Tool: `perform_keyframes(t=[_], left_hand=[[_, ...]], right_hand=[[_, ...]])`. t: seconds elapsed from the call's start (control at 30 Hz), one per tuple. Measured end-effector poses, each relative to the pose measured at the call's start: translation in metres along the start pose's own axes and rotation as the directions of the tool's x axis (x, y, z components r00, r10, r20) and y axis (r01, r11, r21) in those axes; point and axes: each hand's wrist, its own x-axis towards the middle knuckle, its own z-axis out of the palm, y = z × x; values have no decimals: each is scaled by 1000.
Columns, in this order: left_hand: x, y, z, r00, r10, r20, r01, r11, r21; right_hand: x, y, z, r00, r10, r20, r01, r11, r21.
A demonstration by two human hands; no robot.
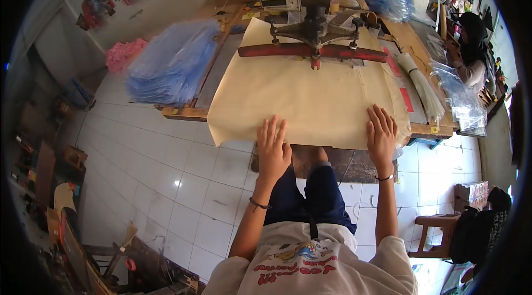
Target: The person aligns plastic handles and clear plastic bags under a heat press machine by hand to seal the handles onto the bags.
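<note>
A large tan sheet covers the middle of the worktable and hangs over its front edge. My left hand lies on the sheet near that edge, fingers stretched out. Further right, my right hand rests flat on the same sheet, its fingers straight and fairly close together. Above the far part of the sheet is a machine head with a curved red-edged bar, apart from both hands. Neither hand grips anything.
Blue clear plastic sheets are stacked at the left, beside a pink bundle. White strips and clear plastic bags lie on the right. Another person is at the far right. A brown stool stands on the tiled floor.
</note>
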Motion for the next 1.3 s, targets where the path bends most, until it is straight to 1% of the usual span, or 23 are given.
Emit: perform_keyframes(t=[0.07, 0.17, 0.27, 0.37, 0.43, 0.47, 0.53, 0.57, 0.6, 0.67, 0.7, 0.8, 0.87, 0.93, 0.97, 1.0, 1.03, 1.13, 1.17, 1.3], left_hand=[[1, 5, -3, 1000, -13, -22, 13, 1000, -24], [-2, 8, -7, 1000, -16, -2, 16, 999, -28], [-10, 11, -10, 999, -28, 28, 31, 994, -104], [-31, 15, -9, 992, -71, 104, 80, 993, -85], [-67, 12, 12, 970, -132, 206, 154, 984, -92], [-91, 6, 25, 952, -162, 258, 190, 978, -88], [-153, -3, 51, 852, -270, 448, 306, 952, -8], [-195, -10, 65, 781, -248, 573, 203, 969, 143], [-222, -15, 73, 689, -249, 681, 74, 958, 275], [-218, -11, 65, 675, -206, 709, 82, 975, 204], [-210, -10, 58, 668, -219, 711, 152, 976, 158], [-208, -24, 62, 651, -199, 733, 178, 978, 107], [-204, -24, 65, 633, -211, 744, 150, 977, 150], [-196, -20, 63, 629, -215, 747, 137, 977, 165], [-195, -22, 65, 634, -211, 744, 141, 977, 157], [-193, -24, 68, 639, -208, 740, 145, 978, 149], [-194, -26, 69, 640, -205, 740, 149, 979, 142], [-195, -28, 74, 662, -204, 722, 176, 978, 115], [-193, -27, 74, 661, -207, 721, 167, 978, 128], [-192, -25, 72, 662, -211, 719, 170, 977, 129]], right_hand=[[-9, -5, 2, 999, 40, -16, -40, 999, -9], [-18, -5, 9, 997, 46, -55, -50, 997, -64], [-22, -6, 10, 996, 52, -77, -55, 997, -46], [-25, -8, 11, 993, 71, -94, -71, 997, 0], [-28, -8, 16, 990, 99, -102, -97, 995, 18], [-30, -11, 16, 988, 109, -113, -108, 994, 18], [-35, -16, 16, 984, 127, -129, -125, 992, 23], [-41, -17, 18, 984, 148, -98, -145, 989, 39], [-46, -21, 20, 979, 169, -116, -163, 985, 65], [-57, -29, 27, 966, 210, -150, -193, 974, 120], [-65, -33, 32, 964, 231, -132, -214, 968, 134], [-95, -54, 51, 954, 288, -81, -240, 900, 364], [-137, -69, 76, 934, 291, 207, -356, 817, 454], [-210, -79, 133, 875, 286, 392, -464, 727, 506], [-209, -79, 131, 827, 152, 541, -402, 833, 380], [-209, -78, 130, 729, 39, 683, -299, 917, 266], [-209, -79, 127, 585, -42, 810, -167, 971, 171], [-225, -77, 156, 641, -43, 767, -25, 997, 78], [-230, -79, 165, 639, -24, 769, -5, 999, 35], [-226, -82, 175, 615, 4, 789, -30, 999, 18]])
